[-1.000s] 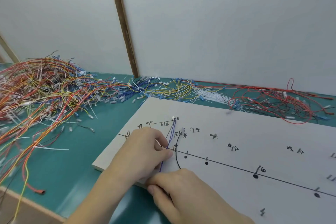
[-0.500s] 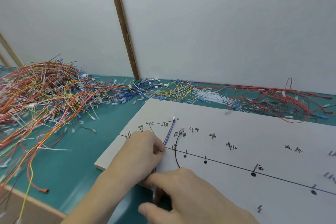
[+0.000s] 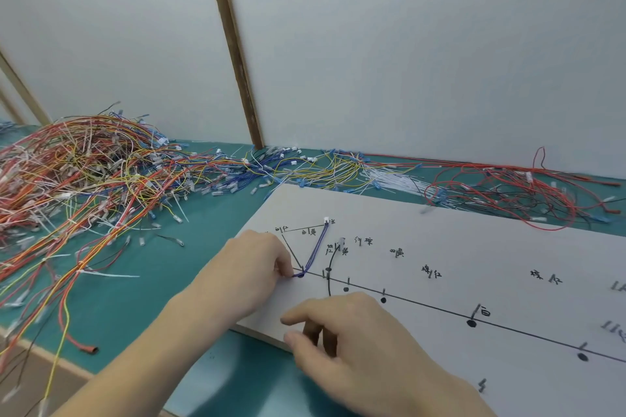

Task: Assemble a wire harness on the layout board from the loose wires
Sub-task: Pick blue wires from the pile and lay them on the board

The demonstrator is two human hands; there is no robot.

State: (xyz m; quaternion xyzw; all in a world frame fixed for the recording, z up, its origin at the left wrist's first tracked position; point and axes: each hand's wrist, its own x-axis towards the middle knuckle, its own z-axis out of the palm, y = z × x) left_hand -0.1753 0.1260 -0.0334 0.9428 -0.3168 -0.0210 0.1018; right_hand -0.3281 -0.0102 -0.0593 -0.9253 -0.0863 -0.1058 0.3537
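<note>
The white layout board (image 3: 440, 230) lies on the green table, marked with black lines, dots and handwritten labels. A purple-blue wire (image 3: 316, 249) runs from a white connector (image 3: 326, 220) at the top of a drawn triangle down to a pin on the main line. My left hand (image 3: 250, 267) rests on the board's left part and pinches the wire's lower end at that pin. My right hand (image 3: 352, 345) hovers at the board's near edge with its fingers loosely curled; I see nothing in it. A black wire (image 3: 331, 267) curves down beside the purple one.
A big tangle of red, orange, yellow and white loose wires (image 3: 84, 179) covers the table's left. Blue, yellow and white wires (image 3: 321, 169) lie along the wall, red and black ones (image 3: 508, 193) at the back right. The table's wooden front edge (image 3: 40, 355) runs at lower left.
The purple wire's lower end has been drawn left and now bends round the pin on the main line. My right hand has let go and moved right, fingers loose.
</note>
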